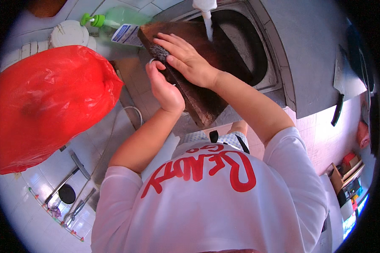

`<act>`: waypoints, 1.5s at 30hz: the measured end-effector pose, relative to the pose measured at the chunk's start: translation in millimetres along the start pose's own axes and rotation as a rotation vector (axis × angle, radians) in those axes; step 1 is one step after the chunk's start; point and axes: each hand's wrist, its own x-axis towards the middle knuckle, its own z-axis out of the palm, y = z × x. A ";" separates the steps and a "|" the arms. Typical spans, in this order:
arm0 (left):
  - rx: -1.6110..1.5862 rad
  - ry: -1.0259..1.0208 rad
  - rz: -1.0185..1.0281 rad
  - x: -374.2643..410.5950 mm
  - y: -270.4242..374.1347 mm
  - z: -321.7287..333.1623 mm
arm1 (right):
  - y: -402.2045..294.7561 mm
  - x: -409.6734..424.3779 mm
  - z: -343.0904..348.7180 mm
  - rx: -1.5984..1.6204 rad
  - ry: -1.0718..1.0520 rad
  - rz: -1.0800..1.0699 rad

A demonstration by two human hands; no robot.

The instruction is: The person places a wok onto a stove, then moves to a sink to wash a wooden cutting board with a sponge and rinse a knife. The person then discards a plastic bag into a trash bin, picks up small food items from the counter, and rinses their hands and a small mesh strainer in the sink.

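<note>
A thick, dark wooden cutting board (pixel 220 57) lies tilted across the sink (pixel 274 71), with its near corner over the counter's front edge. My left hand (pixel 166 91) is at the board's left edge, fingers curled around what looks like a metal handle (pixel 151 60) there; the palm hides most of it. Under the fingers of my right hand (pixel 190 64), a grey steel wool scrubber (pixel 159 52) presses on the board near its left edge. From a white faucet (pixel 205 5), water (pixel 209 30) runs onto the wet board.
A full red plastic bag (pixel 53 107) bulges at the left. Behind it stand a white lidded container (pixel 70 34) and a green pump bottle (pixel 123 20). On the right counter, a cleaver (pixel 345 82) has its black handle past the edge. Utensils (pixel 66 194) hang at lower left.
</note>
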 end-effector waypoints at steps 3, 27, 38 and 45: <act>0.079 0.001 0.043 2.5 1.6 -1.1 | -27.7 -24.5 -4.3 0.018 -0.070 0.085; 0.224 0.061 0.032 -1.3 5.4 -2.2 | 72.0 -28.1 -7.8 -0.122 0.063 0.230; 0.213 0.076 0.025 -1.5 6.0 -14.9 | 48.5 -119.6 -11.2 -0.333 0.037 0.551; 0.125 0.036 0.031 -0.1 -5.9 -15.7 | 159.7 -14.8 -21.5 -0.111 0.138 0.704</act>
